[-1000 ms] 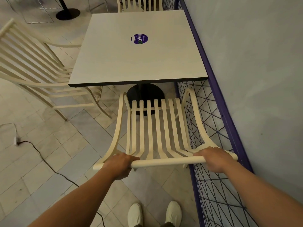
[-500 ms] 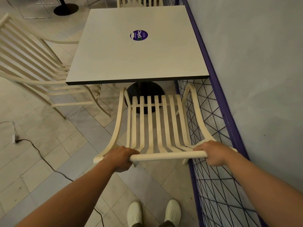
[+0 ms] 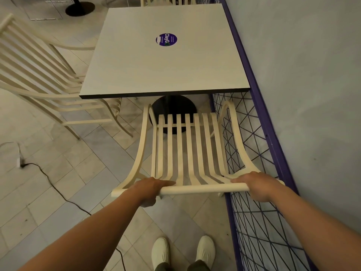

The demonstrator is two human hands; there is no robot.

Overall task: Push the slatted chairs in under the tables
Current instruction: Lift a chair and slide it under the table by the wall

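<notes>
Standing behind the slatted chair (image 3: 187, 149), gripping its top rail at both ends: left hand (image 3: 149, 189) wrapped round the left end, right hand (image 3: 256, 184) curled over the right. Set facing the table (image 3: 156, 71), with seat front near the black round base (image 3: 173, 106), seemingly just at the table's near edge. Close beside the purple wire fence (image 3: 263, 231) on the right. At the table's left side, a second slatted chair (image 3: 39, 75). Across the floor tiles, a black cable (image 3: 58, 192).

The purple wire fence (image 3: 268, 133) stood just right of the right-hand fingers (image 3: 240, 179), leaving almost no room there. Ahead of the fingers, the black base (image 3: 173, 104) under the surface (image 3: 166, 75) stood before the gripped slatted chair (image 3: 187, 145); left of the left-hand fingers (image 3: 166, 182) lay open floor (image 3: 78, 182).
</notes>
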